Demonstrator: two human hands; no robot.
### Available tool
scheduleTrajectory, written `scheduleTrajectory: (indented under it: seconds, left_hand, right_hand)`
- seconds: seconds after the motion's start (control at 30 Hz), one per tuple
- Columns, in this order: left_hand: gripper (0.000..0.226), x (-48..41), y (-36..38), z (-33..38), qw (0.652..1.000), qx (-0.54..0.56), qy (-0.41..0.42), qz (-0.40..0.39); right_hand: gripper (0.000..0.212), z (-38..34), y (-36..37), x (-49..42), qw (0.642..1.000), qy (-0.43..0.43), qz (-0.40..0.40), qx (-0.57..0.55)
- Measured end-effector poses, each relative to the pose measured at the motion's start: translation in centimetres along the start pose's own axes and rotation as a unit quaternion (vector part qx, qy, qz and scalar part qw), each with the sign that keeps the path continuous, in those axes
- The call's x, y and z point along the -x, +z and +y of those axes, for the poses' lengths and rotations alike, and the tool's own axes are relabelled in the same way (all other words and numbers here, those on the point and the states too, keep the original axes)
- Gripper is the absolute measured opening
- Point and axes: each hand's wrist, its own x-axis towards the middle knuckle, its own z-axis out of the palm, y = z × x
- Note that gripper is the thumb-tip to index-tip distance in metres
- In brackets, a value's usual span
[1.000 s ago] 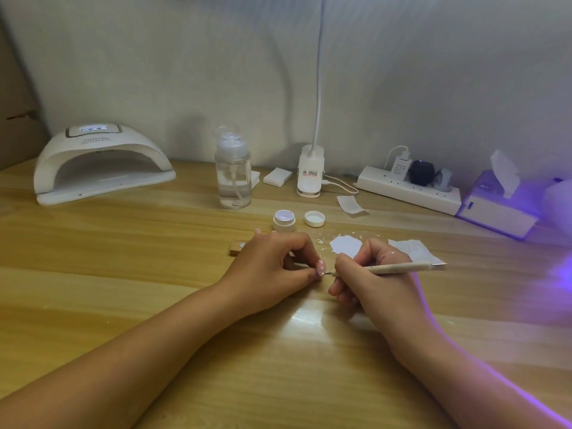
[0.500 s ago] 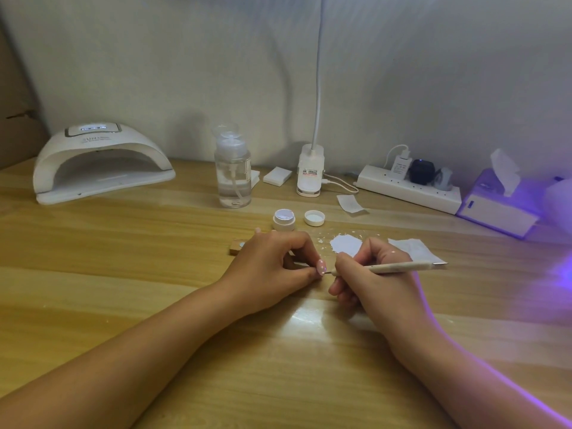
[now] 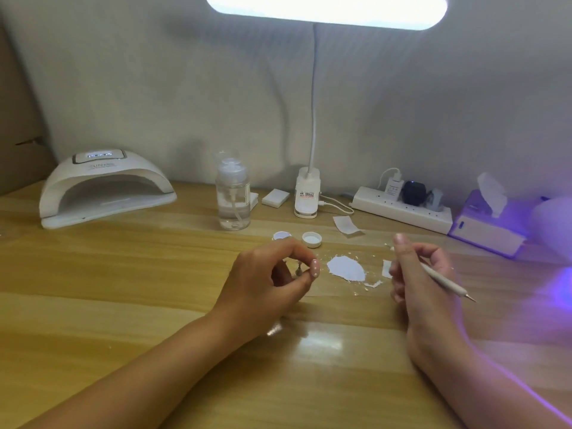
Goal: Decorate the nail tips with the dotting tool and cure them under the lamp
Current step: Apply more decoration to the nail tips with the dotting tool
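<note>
Pulled apart since half a second ago: left hand and right hand, then meeting at the nail tip, now well apart, with a paper scrap on the desk between. View tilted up as well; lit desk lamp head now at top edge.

Left hand: thumb and forefinger pinching a small stick carrying the nail tip, pink with white dots.

Right hand: fingers curled round dotting tool, thumb up, metal point aimed lower right, away from nail tip.

Open jar and lid just behind left hand. Nail lamp at rear left, display lit, well apart from nail tip.
</note>
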Motion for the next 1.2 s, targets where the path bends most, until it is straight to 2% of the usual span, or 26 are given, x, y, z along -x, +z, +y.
scheduleTrajectory:
  seconds: [0.2, 0.43, 0.53, 0.67, 0.93, 1.07, 1.2]
  left_hand:
    - [0.016, 0.1, -0.2, 0.4, 0.999, -0.011, 0.025, 0.036]
    - [0.015, -0.8, -2.9, -1.1, 0.993, -0.064, -0.052, 0.089]
    - [0.015, -0.9, -4.6, -2.7, 0.989, -0.085, -0.106, 0.065]
    - [0.017, -0.8, -5.9, -4.7, 0.981, -0.058, -0.180, 0.030]
    - [0.021, -0.7, -6.6, -5.9, 0.979, -0.019, -0.199, -0.026]
    - [0.027, -0.6, -6.5, -5.9, 0.977, -0.044, -0.201, -0.053]
    - [0.018, -0.6, -6.5, -5.9, 0.973, -0.049, -0.219, -0.057]
  right_hand:
    - [0.017, 0.8, -0.1, -0.1, 0.999, 0.004, -0.026, 0.036]
    - [0.019, 1.0, -0.1, -0.4, 0.998, 0.000, -0.033, 0.056]
    - [0.021, 1.0, -0.1, -0.3, 0.996, -0.002, -0.050, 0.077]
    - [0.022, 0.9, -0.2, -0.2, 0.994, -0.010, -0.068, 0.091]
    - [0.023, 0.8, 0.0, -0.1, 0.990, -0.024, -0.087, 0.112]
    - [0.023, 0.8, 0.0, 0.0, 0.990, -0.019, -0.091, 0.110]
    - [0.024, 0.7, 0.0, 0.1, 0.989, -0.017, -0.096, 0.109]
